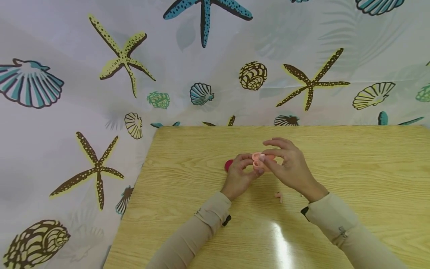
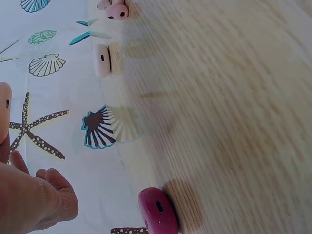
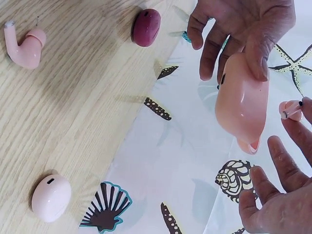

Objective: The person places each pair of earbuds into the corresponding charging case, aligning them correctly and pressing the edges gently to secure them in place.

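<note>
A peach earbud charging case (image 1: 265,167) is held, lid raised, in my left hand (image 1: 239,179), above the table. In the right wrist view the thumb and fingers of that left hand (image 3: 243,29) grip one end of the case (image 3: 239,100). My right hand (image 1: 295,168) is at the mouth of the case. Between its thumb and a finger it pinches a pink earbud (image 3: 291,110), while its other fingers are spread. Another pink earbud (image 3: 27,48) lies on the table below the hands. The case's inside is mostly hidden in the wrist views.
A dark red case (image 3: 146,28) stands on the wooden table (image 1: 188,194) by my left hand. A pale pink case (image 3: 51,198) also stands there, hidden in the head view. Behind the table hangs a cloth (image 1: 218,104) with shells and starfish.
</note>
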`<state>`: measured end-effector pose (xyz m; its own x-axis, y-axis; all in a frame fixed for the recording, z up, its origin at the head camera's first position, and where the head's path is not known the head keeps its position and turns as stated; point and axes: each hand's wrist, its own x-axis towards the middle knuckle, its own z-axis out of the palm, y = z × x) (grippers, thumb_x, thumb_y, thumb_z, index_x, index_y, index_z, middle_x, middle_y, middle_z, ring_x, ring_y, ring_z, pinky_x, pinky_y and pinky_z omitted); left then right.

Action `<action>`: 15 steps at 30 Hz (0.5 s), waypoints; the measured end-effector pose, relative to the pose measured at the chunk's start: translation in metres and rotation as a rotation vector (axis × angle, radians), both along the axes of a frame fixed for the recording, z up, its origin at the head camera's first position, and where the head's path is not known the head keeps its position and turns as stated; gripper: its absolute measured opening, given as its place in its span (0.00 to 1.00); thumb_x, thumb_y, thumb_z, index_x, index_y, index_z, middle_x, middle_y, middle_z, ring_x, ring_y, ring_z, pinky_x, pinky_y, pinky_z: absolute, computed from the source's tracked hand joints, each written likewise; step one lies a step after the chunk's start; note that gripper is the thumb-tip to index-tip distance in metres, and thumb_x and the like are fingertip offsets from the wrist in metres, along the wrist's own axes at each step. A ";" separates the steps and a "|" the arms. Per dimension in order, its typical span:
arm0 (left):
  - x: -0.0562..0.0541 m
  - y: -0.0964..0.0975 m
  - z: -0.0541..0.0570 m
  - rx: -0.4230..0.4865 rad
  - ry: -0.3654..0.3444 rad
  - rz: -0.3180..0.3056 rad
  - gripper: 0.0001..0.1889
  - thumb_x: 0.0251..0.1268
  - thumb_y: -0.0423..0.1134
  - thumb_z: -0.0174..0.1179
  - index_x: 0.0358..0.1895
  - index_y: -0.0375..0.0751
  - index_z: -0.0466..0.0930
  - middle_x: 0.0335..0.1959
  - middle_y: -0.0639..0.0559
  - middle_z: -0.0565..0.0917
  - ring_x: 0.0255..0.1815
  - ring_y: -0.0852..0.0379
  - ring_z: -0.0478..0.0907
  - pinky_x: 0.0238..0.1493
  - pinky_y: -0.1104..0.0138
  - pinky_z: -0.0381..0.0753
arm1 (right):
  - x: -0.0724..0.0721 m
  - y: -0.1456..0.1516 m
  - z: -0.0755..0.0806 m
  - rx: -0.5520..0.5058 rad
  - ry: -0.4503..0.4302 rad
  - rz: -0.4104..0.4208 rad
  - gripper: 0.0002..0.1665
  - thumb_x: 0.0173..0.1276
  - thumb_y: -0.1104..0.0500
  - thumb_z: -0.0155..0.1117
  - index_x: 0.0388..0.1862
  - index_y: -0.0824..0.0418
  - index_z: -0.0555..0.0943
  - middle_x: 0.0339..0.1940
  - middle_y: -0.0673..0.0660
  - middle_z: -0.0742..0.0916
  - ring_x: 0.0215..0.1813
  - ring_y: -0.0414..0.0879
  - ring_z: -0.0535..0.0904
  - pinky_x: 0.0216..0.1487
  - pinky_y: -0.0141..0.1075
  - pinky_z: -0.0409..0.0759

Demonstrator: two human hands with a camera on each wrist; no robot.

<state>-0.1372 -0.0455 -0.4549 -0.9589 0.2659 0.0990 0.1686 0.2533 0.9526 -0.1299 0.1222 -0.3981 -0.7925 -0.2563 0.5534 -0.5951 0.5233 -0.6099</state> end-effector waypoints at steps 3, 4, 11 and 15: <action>0.000 0.000 0.001 0.002 -0.005 -0.002 0.11 0.59 0.39 0.66 0.42 0.36 0.85 0.55 0.46 0.75 0.61 0.52 0.69 0.64 0.51 0.67 | 0.000 0.000 0.002 -0.015 -0.021 -0.007 0.04 0.57 0.65 0.70 0.32 0.64 0.88 0.50 0.65 0.85 0.61 0.61 0.74 0.62 0.58 0.70; 0.000 0.001 0.002 0.003 -0.005 -0.001 0.11 0.59 0.39 0.67 0.42 0.37 0.85 0.55 0.47 0.75 0.61 0.52 0.69 0.64 0.52 0.67 | 0.000 0.000 0.002 -0.017 -0.030 -0.010 0.04 0.57 0.65 0.70 0.31 0.64 0.88 0.50 0.65 0.85 0.62 0.61 0.74 0.62 0.58 0.70; 0.001 0.002 0.004 0.012 -0.004 0.010 0.11 0.58 0.39 0.67 0.41 0.37 0.85 0.54 0.48 0.75 0.60 0.54 0.69 0.65 0.53 0.66 | 0.000 -0.003 0.002 -0.027 -0.045 -0.023 0.04 0.55 0.66 0.71 0.31 0.64 0.88 0.50 0.63 0.86 0.61 0.58 0.76 0.61 0.55 0.72; 0.002 0.002 0.004 0.001 0.008 0.016 0.11 0.58 0.40 0.67 0.41 0.38 0.86 0.54 0.48 0.75 0.59 0.54 0.69 0.64 0.55 0.65 | 0.000 -0.006 0.001 -0.037 -0.057 -0.037 0.05 0.54 0.65 0.73 0.31 0.63 0.89 0.49 0.63 0.86 0.59 0.58 0.76 0.59 0.54 0.74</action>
<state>-0.1356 -0.0439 -0.4507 -0.9622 0.2505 0.1067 0.1720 0.2554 0.9514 -0.1298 0.1163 -0.3972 -0.8317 -0.2066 0.5154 -0.5394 0.5211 -0.6615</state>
